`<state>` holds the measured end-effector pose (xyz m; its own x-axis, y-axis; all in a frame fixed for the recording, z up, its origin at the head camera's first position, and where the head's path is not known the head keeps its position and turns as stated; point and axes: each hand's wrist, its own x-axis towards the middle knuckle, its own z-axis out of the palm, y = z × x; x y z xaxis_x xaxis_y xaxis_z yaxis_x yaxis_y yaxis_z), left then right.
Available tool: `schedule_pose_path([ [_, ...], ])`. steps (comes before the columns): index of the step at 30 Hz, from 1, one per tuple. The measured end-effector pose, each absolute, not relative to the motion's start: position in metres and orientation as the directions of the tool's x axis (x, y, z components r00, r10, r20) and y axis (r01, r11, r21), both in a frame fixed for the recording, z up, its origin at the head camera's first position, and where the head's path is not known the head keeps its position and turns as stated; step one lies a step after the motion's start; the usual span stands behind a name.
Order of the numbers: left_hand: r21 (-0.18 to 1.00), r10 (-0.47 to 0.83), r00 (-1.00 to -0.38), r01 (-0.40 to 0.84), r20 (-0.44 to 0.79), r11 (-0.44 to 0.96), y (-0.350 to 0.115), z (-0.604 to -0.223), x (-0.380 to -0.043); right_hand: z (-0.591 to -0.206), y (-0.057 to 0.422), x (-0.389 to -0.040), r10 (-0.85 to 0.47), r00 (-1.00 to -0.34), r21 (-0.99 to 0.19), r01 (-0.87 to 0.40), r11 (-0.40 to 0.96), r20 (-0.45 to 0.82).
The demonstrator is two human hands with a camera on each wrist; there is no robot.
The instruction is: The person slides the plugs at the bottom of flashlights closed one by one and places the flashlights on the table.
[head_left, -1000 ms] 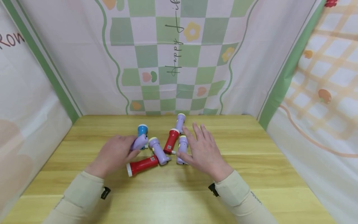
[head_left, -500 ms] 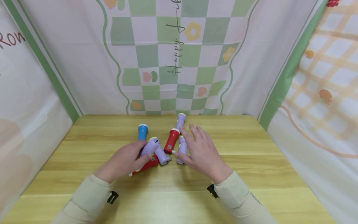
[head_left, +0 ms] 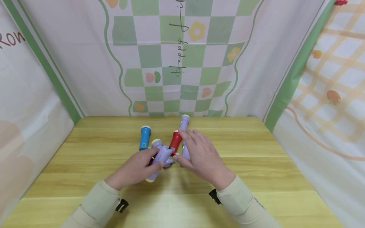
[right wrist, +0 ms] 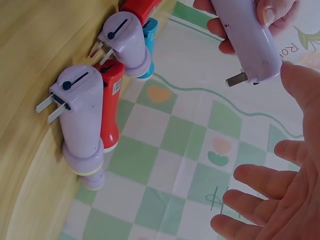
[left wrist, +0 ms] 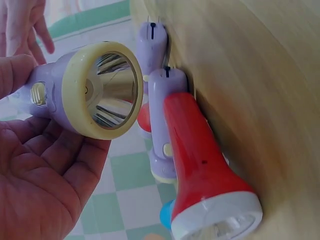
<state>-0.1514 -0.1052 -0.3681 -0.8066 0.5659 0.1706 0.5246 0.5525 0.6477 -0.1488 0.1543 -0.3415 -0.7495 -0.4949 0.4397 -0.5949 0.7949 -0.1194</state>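
Observation:
My left hand (head_left: 137, 167) grips a purple flashlight (head_left: 163, 156) above the table, its pale yellow lens end towards me. In the right wrist view, metal plug prongs (right wrist: 236, 79) stick out of its tail. My right hand (head_left: 203, 155) hovers with fingers spread and holds nothing. Partly beneath it lies another purple flashlight (head_left: 185, 152), alongside a red flashlight (head_left: 175, 142). Under the held one lie a further purple flashlight (head_left: 156, 143) and a red flashlight (left wrist: 195, 150) with a white rim; the left hand mostly covers that red one in the head view.
A blue flashlight (head_left: 144, 137) lies at the left of the group, and one more purple flashlight (head_left: 184, 122) near the table's back edge. The wooden table (head_left: 256, 190) meets a checkered cloth backdrop (head_left: 171, 57), with cloth walls on both sides.
My left hand has carried the purple flashlight rightward and nearer to me, uncovering the blue flashlight. The right hand has shifted slightly left, staying spread.

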Motion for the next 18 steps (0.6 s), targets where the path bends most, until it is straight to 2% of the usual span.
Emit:
schedule_pose_path([
  [7,0.655,0.575,-0.797,0.536,0.186,0.532,-0.1012,-0.3705,-0.15,-0.3422,0.1537,-0.1463,-0.526,-0.692,-0.114,-0.652,0.75,0.495],
  [18,0.742,0.607,-0.775,0.51,0.176,0.436,-0.0971,-0.373,-0.1498,-0.3434,0.1522,-0.1431,-0.55,-0.635,-0.072,-0.687,0.723,0.542],
])
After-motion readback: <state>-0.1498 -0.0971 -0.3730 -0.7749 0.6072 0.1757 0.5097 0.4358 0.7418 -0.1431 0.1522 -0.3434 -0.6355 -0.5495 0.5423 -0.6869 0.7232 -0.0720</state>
